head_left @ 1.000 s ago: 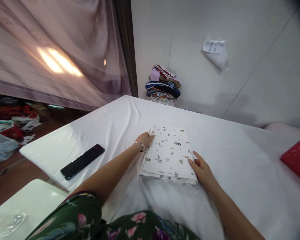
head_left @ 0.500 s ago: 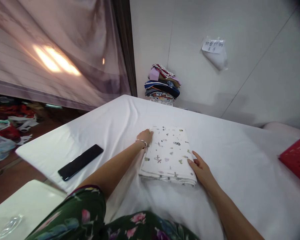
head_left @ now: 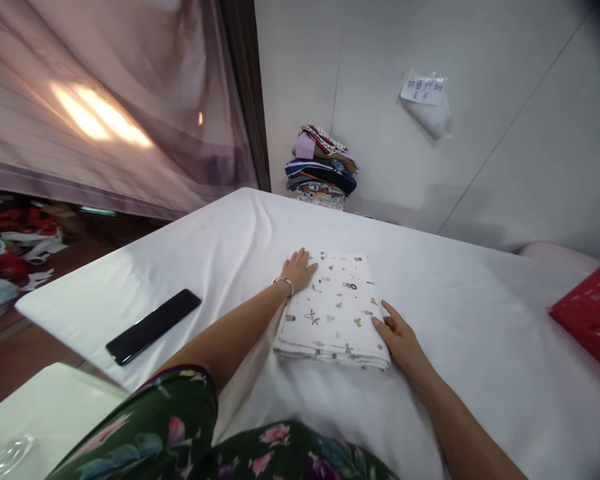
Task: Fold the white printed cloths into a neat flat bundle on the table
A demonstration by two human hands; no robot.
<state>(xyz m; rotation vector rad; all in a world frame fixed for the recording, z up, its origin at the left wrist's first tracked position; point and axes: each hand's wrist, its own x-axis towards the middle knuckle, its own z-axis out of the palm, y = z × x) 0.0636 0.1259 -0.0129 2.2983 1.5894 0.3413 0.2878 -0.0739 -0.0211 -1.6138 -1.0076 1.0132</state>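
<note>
A folded white cloth with small printed figures (head_left: 336, 308) lies flat on the white sheet of the bed (head_left: 470, 320). My left hand (head_left: 300, 268), with a bracelet at the wrist, rests open and flat on the cloth's far left corner, fingers spread. At the cloth's near right edge my right hand (head_left: 399, 333) touches the side of the folded stack, fingers lightly curled against it and holding nothing.
A black phone (head_left: 153, 325) lies on the sheet to the left. A stack of folded clothes (head_left: 323, 168) stands against the far wall. A red basket (head_left: 591, 313) sits at the right edge. A curtain (head_left: 105, 100) hangs at left, above clutter on the floor.
My left hand has opened and slid forward onto the cloth's far left corner, fingers now spread flat. My right hand has stayed at the right edge.
</note>
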